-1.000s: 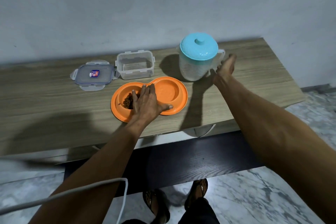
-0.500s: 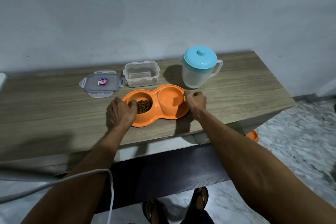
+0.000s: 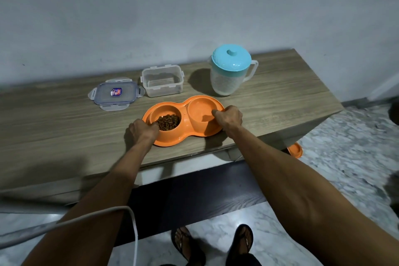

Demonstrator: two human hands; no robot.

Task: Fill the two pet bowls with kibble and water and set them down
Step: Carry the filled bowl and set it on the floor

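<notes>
My left hand and right hand clamp opposite ends of the orange double bowl, its long axis spanning between them, kibble side leftward.

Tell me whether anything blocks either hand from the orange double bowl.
Nothing visible does. The left hand already grips the orange double bowl at its kibble end, the right hand at the other end. The pitcher and clear container stand behind it, apart.
</notes>
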